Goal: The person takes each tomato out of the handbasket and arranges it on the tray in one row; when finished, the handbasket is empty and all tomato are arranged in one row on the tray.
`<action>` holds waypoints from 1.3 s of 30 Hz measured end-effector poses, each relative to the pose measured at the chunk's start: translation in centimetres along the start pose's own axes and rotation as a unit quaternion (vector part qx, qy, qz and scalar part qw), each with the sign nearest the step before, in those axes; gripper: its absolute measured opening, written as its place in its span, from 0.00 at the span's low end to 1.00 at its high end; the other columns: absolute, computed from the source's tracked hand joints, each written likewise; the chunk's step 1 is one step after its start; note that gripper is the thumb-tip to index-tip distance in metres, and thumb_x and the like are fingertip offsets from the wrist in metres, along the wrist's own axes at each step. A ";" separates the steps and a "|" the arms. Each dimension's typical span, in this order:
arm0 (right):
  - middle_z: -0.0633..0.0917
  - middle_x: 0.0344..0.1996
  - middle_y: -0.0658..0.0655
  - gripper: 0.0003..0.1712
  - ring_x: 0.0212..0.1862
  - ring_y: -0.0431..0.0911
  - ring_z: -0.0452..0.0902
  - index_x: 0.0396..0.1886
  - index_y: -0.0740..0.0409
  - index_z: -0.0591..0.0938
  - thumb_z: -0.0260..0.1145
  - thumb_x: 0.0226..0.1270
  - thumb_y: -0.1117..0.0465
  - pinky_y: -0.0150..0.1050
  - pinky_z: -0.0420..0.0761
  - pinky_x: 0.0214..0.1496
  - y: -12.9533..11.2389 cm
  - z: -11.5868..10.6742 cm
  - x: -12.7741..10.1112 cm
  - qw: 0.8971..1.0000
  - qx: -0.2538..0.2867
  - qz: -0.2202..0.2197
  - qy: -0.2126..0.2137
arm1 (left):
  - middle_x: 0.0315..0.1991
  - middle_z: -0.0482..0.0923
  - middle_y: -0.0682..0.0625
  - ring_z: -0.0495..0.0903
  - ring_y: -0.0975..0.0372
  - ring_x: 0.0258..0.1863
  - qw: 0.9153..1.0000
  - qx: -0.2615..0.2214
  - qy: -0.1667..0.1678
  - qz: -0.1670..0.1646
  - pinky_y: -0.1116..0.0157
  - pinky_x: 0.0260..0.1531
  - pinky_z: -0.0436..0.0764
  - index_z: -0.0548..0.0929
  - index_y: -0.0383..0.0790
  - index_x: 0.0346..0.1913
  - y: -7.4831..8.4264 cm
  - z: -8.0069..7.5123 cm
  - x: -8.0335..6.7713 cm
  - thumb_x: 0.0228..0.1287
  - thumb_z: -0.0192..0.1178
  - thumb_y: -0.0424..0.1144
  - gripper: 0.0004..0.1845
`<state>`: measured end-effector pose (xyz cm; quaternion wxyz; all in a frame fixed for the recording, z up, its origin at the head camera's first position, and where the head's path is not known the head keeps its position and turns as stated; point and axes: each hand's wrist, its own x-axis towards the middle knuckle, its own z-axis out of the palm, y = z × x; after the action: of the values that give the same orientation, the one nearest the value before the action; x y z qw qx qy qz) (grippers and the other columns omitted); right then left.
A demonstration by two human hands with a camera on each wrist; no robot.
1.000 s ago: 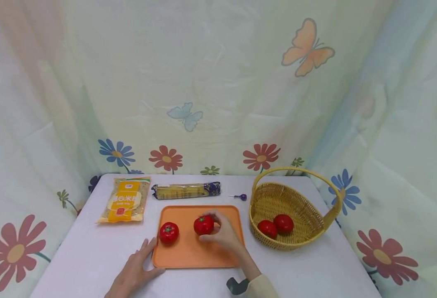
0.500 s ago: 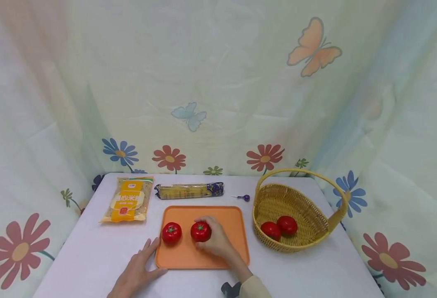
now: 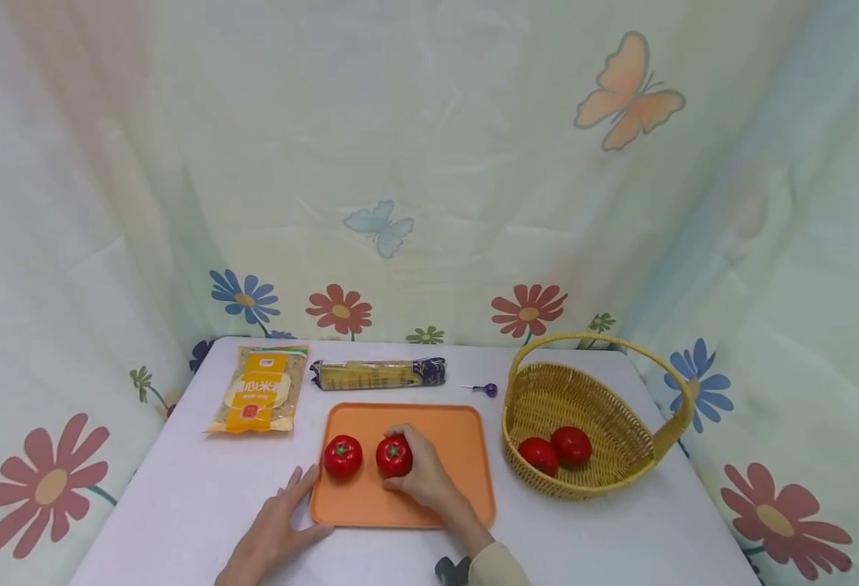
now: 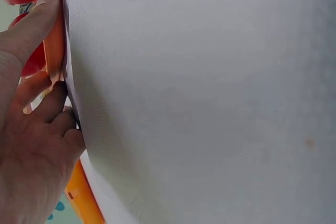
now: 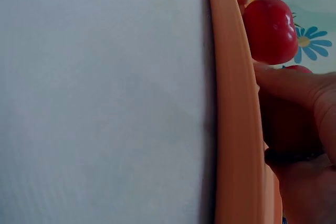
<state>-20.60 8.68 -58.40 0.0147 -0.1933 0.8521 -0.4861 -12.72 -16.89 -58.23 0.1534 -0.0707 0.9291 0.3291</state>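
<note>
Two red tomatoes with green stem tops sit on an orange tray (image 3: 451, 505). My right hand (image 3: 429, 478) grips the right-hand tomato (image 3: 394, 456), thumb at its near side and fingers over its far side. The other tomato (image 3: 343, 456) stands a small gap to its left, also seen in the right wrist view as a tomato (image 5: 270, 30). At the tray's near left corner, my left hand (image 3: 271, 525) touches the rim with spread fingers. Its thumb (image 4: 46, 11) lies against the tray's edge in the left wrist view.
A wicker basket (image 3: 620, 423) with a tall handle stands to the right, holding two red round items (image 3: 571, 446). Behind the tray are a long noodle packet (image 3: 370, 374) and a small purple-handled tool (image 3: 485, 390). A yellow-labelled food bag (image 3: 262, 391) lies at the back left.
My right hand has moved slightly left with the tomato, nearer the other one, its fingers now further over it. The left hand stays at the tray. The whole head view has shifted slightly.
</note>
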 end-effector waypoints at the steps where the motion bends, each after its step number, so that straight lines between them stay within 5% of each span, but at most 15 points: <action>1: 0.80 0.56 0.48 0.43 0.62 0.50 0.75 0.60 0.48 0.74 0.86 0.43 0.65 0.53 0.79 0.65 0.1 0.0 0.0 1.000 -0.001 0.001 -0.005 | 0.78 0.56 0.36 0.55 0.31 0.73 1.000 0.000 0.000 0.000 0.28 0.63 0.61 0.64 0.51 0.78 0.0 0.0 0.0 0.47 0.78 0.56 0.55; 7: 0.79 0.58 0.47 0.41 0.64 0.52 0.73 0.62 0.44 0.75 0.84 0.48 0.60 0.50 0.84 0.59 0.6 -0.6 -0.3 0.999 0.015 0.021 -0.029 | 0.78 0.56 0.36 0.55 0.30 0.73 1.000 0.000 -0.001 0.000 0.28 0.63 0.62 0.64 0.52 0.78 -0.1 0.0 -0.1 0.47 0.78 0.57 0.55; 39: 0.79 0.65 0.49 0.45 0.68 0.50 0.73 0.71 0.49 0.73 0.82 0.54 0.53 0.47 0.79 0.67 0.0 0.5 0.5 0.998 0.047 0.028 -0.038 | 0.78 0.55 0.37 0.54 0.31 0.74 1.000 -0.012 -0.003 0.014 0.28 0.64 0.61 0.63 0.52 0.78 -0.3 -0.4 0.2 0.46 0.78 0.58 0.55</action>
<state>-20.92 8.13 -58.61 0.0696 -0.1864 0.8324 -0.5173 -12.89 -17.39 -58.22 0.1509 -0.0581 0.9253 0.3429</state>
